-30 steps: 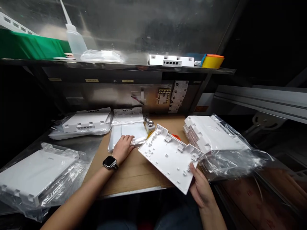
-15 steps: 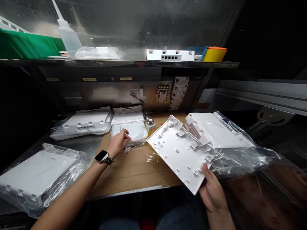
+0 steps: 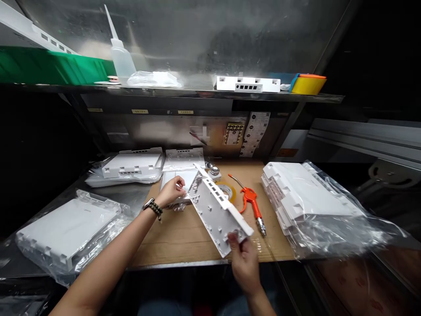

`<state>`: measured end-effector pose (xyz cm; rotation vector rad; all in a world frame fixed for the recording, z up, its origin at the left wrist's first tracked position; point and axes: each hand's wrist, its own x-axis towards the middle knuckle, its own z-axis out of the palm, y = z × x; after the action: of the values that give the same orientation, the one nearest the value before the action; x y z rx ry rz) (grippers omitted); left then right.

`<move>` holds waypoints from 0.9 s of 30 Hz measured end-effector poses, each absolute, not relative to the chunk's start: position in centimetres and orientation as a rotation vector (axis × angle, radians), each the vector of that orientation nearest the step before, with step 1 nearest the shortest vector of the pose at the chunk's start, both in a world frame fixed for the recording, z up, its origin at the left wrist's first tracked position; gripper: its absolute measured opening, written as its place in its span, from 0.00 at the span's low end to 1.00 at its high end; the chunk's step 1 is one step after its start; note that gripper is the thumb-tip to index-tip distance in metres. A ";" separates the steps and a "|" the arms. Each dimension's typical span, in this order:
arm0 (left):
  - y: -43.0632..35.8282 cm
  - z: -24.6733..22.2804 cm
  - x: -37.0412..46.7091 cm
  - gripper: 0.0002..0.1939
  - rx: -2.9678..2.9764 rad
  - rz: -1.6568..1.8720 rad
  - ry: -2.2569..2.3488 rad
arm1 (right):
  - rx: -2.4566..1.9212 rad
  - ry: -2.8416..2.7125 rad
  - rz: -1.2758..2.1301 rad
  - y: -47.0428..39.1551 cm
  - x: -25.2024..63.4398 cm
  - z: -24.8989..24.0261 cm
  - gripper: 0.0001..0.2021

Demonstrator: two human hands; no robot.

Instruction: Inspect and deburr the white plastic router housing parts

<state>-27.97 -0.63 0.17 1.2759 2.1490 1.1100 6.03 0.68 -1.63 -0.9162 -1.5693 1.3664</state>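
Observation:
My right hand point(image 3: 245, 265) grips a white plastic housing point(image 3: 213, 215) by its lower right corner. The housing is tilted up on edge, with its clips and a row of square port cut-outs showing. My left hand point(image 3: 173, 192), with a watch and a beaded bracelet at the wrist, has its fingers pinched together over a stack of thin plastic bags point(image 3: 165, 177). What lies between those fingertips, if anything, I cannot make out. Behind the bags is another white housing point(image 3: 184, 158). An orange air blow gun point(image 3: 251, 197) lies right of the held housing.
Bagged white housings sit at the right point(image 3: 309, 188), the near left point(image 3: 66, 228) and the back left point(image 3: 131, 164). A tape roll point(image 3: 230, 192) and a metal-capped bottle point(image 3: 215, 172) stand behind the held housing. Above runs a metal shelf point(image 3: 197, 92) with a squeeze bottle point(image 3: 123, 61) and green bin point(image 3: 52, 66).
My right hand has brought the housing leftward and turned it steeper, uncovering the blow gun and tape roll. My left hand stays over the bags. The whole view has shifted slightly.

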 end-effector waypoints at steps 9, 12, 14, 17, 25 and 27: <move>-1.5 1.4 -28.3 0.08 1.597 0.943 2.424 | -0.770 -1.764 1.216 -0.1 3.0 -1.1 0.19; -1.1 2.6 -29.2 0.06 1.670 0.926 2.553 | -0.800 -1.761 1.220 -0.3 3.2 -1.4 0.20; -0.4 3.4 -29.5 0.09 1.686 0.921 2.621 | -0.816 -1.745 1.236 -0.5 3.2 -1.7 0.21; 0.9 4.8 -29.5 0.19 1.713 0.914 2.649 | -0.847 -1.704 1.280 -0.8 3.1 -2.3 0.22; 1.8 8.9 -28.1 0.32 1.926 0.724 2.127 | -0.920 -1.513 1.166 -1.5 3.3 -4.8 0.27; 1.5 9.4 -27.3 0.38 1.939 0.716 2.010 | -0.920 -1.508 1.145 -1.6 3.2 -5.3 0.27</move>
<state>-27.26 1.49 9.43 1.9388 2.0101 0.7164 3.20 -1.57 -5.26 -0.9202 -1.5080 1.1455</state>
